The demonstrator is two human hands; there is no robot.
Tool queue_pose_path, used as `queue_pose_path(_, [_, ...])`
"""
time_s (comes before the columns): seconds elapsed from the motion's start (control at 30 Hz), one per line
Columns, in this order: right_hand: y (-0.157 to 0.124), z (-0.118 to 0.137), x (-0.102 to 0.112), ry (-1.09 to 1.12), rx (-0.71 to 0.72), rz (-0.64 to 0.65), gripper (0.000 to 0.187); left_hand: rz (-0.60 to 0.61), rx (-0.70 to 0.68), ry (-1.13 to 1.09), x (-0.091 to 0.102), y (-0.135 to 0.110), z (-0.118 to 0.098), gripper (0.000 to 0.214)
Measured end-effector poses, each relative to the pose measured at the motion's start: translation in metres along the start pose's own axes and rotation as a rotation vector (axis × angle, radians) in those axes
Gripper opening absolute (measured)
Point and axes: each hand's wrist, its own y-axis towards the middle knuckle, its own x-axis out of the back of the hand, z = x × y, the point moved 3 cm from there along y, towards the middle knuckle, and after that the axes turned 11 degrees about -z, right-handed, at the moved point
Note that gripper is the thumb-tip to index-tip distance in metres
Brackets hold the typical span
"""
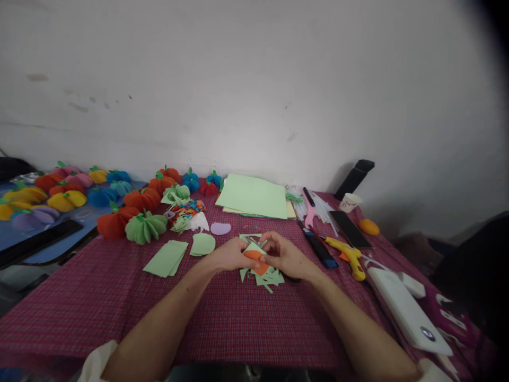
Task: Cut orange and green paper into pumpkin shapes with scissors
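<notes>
Over the middle of the table, my left hand and my right hand meet on a piece of orange paper laid against light green paper. Both hands are closed, thumbs on the near side, pinching the papers from either side. Light green paper scraps lie directly below. Something grey and thin shows behind the fingers, too covered to name. To the left lie a stack of light green paper sheets, a rounded green cutout and a purple cutout.
Several folded paper pumpkins fill the left side. Colored sheets lie at the back. On the right are a utility knife, a yellow glue gun, a phone, a paper cup and a white power bank.
</notes>
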Motion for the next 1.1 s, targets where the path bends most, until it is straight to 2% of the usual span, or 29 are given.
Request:
queue_pose_path(0.23, [-0.001,-0.003,0.000,-0.049,0.016,0.018,0.032,-0.089,0.017,0.073,-0.002,0.000,0.002,0.018])
queue_pose_path(0.4, [-0.001,-0.003,0.000,-0.078,0.028,0.008,0.031,-0.076,0.019,0.103,-0.005,0.000,0.006,0.017])
queue_pose_path(0.7, [0.001,-0.006,-0.002,-0.063,0.040,-0.001,0.031,-0.117,-0.013,-0.038,-0.005,-0.003,-0.003,0.010])
queue_pose_path(0.83, [0.004,0.003,0.004,-0.069,0.111,-0.131,0.035,-0.151,0.046,-0.237,-0.001,0.001,0.000,0.009])
queue_pose_path(0.9, [0.005,0.007,0.012,-0.164,0.159,-0.244,0.031,-0.196,0.061,-0.399,0.002,0.003,0.001,0.014])
queue_pose_path(0.97, [0.007,0.009,0.022,-0.385,0.180,-0.331,0.024,-0.237,0.060,-0.584,0.006,0.006,0.001,0.020])
queue_pose_path(1.03, [0.007,0.006,0.030,-0.725,0.145,-0.326,0.018,-0.303,0.056,-0.741,0.010,0.008,0.000,0.021])
queue_pose_path(1.1, [0.005,0.001,0.037,-1.011,0.067,-0.238,0.017,-0.400,0.055,-0.843,0.015,0.009,-0.001,0.019])
